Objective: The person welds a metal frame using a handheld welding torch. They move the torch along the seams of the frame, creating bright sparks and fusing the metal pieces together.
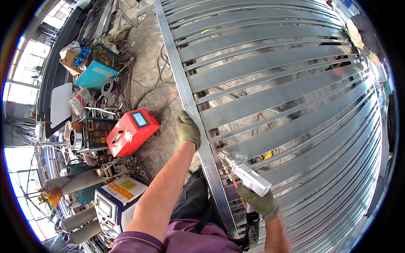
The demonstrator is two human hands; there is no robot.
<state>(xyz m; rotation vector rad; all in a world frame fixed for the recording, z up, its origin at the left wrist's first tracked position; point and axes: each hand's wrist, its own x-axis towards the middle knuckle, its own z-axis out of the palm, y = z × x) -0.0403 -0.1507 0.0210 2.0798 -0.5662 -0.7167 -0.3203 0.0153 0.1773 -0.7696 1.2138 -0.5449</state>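
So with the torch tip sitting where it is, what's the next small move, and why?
Probably ease the welding torch tip down onto the joint where a slat meets the frame rail. The right hand holds the nozzle just short of that corner, and the left hand rests on the rail, steadying.

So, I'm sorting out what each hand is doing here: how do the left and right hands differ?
The left hand lies palm-down on the metal frame rail, arm stretched forward; the right hand sits closer to the body. The left hand holds no tool and only presses the rail, while the right hand grips a silver handheld welding torch whose tip points at the rail. Both hands wear greenish work gloves.
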